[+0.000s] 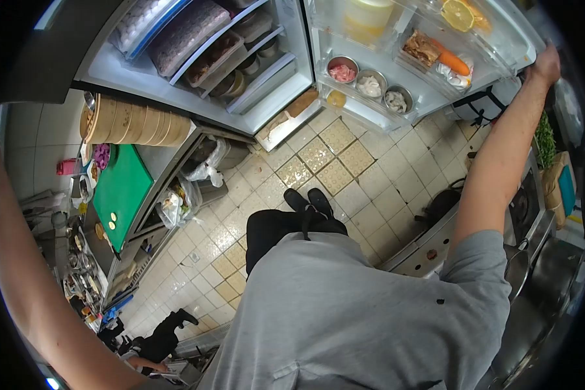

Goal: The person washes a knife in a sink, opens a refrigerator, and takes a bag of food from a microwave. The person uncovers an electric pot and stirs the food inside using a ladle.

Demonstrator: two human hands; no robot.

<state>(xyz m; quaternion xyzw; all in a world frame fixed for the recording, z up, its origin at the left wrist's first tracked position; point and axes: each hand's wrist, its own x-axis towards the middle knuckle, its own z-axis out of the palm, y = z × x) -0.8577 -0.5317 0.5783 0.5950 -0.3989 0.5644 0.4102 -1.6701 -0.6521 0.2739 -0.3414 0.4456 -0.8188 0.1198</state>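
My right hand (pixel 547 65) reaches out to the far right and is closed on the outer edge of the open refrigerator door (pixel 429 110). The door's shelves hold small metal bowls, among them one with pink slices (pixel 342 69). A carrot (pixel 452 58) lies in a clear door bin, and a cut lemon (pixel 458 14) sits higher up. Inside the refrigerator (pixel 299 81), bagged food (pixel 188 36) and a clear container of dark food (pixel 216 57) rest on the shelves. My left arm stretches up along the left edge; its hand is out of view.
Stacked bamboo steamers (pixel 136 123) and a green cutting board (pixel 127 188) with pale round slices lie on the left counter. A stove (pixel 429 244) stands at right. Another person (pixel 159 341) is at lower left. The tiled floor (pixel 266 195) looks wet in places.
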